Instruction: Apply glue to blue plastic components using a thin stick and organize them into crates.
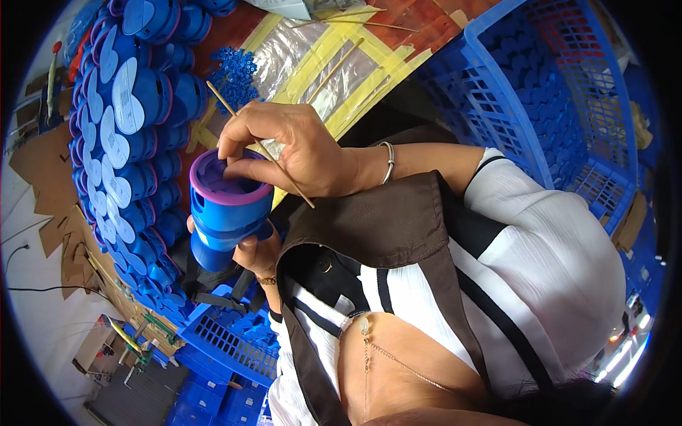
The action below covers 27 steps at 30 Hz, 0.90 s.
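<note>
A blue plastic cup-shaped part (pixel 229 216) with a purple rim is tilted so that its opening faces me. My left hand (pixel 257 254) is wrapped round its lower side from below; part of that hand is hidden behind the part. Over the opening, my right hand (pixel 302 145) has its thumb and forefinger bent to the rim, with the fingertips reaching inside. A thin wooden stick (pixel 219 98) passes through the right hand and sticks out at both ends. Whatever those fingertips touch inside the cup cannot be made out.
Rows of similar blue parts with purple rims (pixel 155 92) are stacked at left. Small blue pieces (pixel 233 77) lie heaped on the tabletop (pixel 433 25), beside yellow-taped clear film (pixel 291 50). At right stands a blue crate (pixel 490 92) full of blue parts; another blue crate (pixel 231 351) is low left.
</note>
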Each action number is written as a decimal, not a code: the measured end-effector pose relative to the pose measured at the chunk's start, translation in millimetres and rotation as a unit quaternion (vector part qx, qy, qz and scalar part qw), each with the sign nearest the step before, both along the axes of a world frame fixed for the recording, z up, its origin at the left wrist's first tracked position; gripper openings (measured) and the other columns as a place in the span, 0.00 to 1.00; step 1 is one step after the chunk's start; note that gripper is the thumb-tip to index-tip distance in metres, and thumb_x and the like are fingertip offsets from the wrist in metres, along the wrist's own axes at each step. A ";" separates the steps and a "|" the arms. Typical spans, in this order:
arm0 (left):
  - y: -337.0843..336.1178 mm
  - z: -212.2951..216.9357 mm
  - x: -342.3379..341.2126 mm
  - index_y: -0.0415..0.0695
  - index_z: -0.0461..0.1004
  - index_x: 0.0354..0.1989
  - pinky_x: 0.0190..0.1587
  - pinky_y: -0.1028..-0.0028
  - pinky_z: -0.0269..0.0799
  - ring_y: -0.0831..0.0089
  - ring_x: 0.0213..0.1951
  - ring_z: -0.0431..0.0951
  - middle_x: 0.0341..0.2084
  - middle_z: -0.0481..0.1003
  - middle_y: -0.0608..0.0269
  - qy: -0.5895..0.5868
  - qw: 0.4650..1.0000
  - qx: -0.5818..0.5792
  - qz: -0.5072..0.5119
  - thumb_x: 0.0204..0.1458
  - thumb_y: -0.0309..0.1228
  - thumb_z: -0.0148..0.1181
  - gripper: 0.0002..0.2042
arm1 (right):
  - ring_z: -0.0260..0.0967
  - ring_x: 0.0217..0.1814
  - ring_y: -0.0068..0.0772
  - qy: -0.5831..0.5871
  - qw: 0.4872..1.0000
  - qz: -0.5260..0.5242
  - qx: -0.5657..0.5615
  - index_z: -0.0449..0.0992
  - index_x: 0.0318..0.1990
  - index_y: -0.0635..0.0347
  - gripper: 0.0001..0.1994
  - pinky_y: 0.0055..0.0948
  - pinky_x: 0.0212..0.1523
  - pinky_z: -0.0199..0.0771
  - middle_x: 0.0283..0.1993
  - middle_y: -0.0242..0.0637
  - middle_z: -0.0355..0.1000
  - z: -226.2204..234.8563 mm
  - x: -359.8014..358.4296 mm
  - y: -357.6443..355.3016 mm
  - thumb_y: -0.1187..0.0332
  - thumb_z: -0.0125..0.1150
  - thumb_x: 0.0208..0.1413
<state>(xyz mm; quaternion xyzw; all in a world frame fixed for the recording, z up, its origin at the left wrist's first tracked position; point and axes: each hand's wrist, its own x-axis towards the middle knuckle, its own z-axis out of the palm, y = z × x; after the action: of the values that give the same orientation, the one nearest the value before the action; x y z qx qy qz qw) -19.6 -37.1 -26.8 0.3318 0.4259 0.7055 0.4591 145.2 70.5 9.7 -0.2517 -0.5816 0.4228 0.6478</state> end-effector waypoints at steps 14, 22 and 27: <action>8.1 50.6 14.2 0.46 0.56 0.57 0.55 0.65 0.67 0.65 0.51 0.69 0.47 0.66 0.61 -0.002 0.997 -0.075 0.026 0.34 0.34 0.74 0.40 | 0.71 0.42 0.24 0.005 0.984 0.149 -0.098 0.72 0.40 0.63 0.12 0.24 0.45 0.75 0.41 0.34 0.71 4.5 -4.0 5.0 0.83 0.63 0.47; -7.1 63.8 -12.0 0.43 0.61 0.51 0.59 0.62 0.62 0.57 0.59 0.66 0.54 0.67 0.43 0.168 0.976 0.131 -0.052 0.32 0.25 0.77 0.36 | 0.67 0.49 0.29 0.065 0.956 0.230 -0.170 0.67 0.42 0.64 0.14 0.28 0.49 0.73 0.44 0.38 0.66 14.4 -20.7 -17.5 0.85 0.60 0.48; -62.1 100.6 -77.9 0.42 0.61 0.56 0.57 0.65 0.64 0.64 0.51 0.70 0.50 0.69 0.58 0.297 0.913 0.068 0.273 0.36 0.33 0.74 0.37 | 0.72 0.43 0.30 -0.015 0.982 0.173 -0.075 0.68 0.46 0.65 0.13 0.28 0.48 0.72 0.43 0.41 0.71 15.2 -15.7 -12.3 0.84 0.56 0.52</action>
<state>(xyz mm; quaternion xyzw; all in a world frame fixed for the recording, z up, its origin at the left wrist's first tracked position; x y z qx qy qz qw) -97.5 -99.2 73.7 0.4273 0.5678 0.6992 0.0777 129.5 58.2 24.9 -0.2011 -0.5931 0.5671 0.5350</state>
